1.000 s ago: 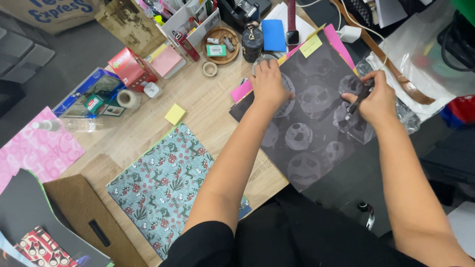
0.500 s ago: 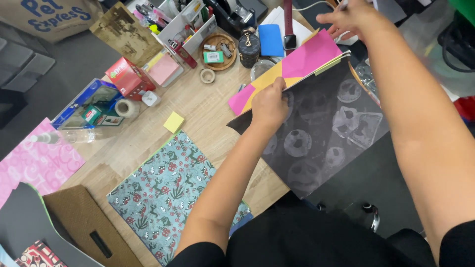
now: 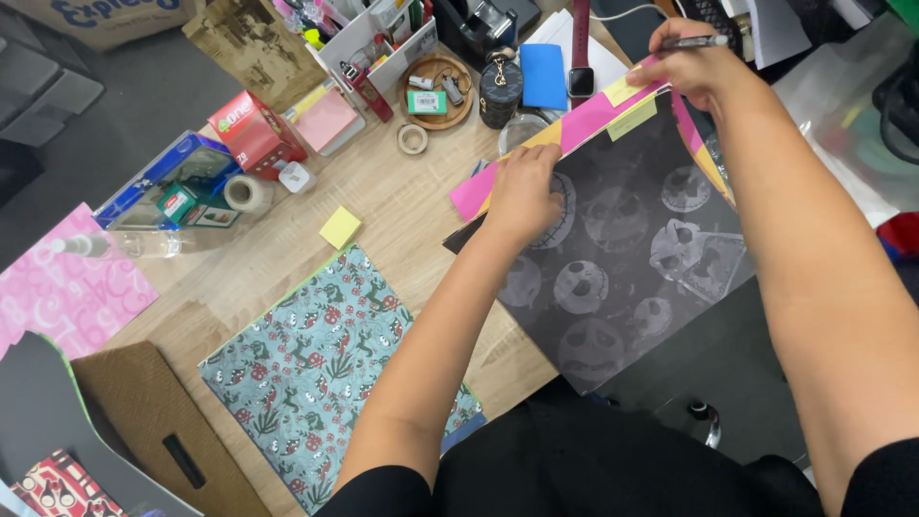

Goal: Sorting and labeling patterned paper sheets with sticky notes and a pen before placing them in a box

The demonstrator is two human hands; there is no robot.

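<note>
Black skull-print sheet (image 3: 622, 268) lies uncut, left hand (image 3: 525, 191) pressing its ten-o'clock edge, right hand (image 3: 694, 67) gripping a pen (image 3: 697, 42) at twelve.

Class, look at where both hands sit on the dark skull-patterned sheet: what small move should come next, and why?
Probably lower the pen to the sheet's far edge. The left hand already presses the dark sheet flat on the pink paper, while the right hand holds the pen just above the yellow sticky note at that corner.
</note>
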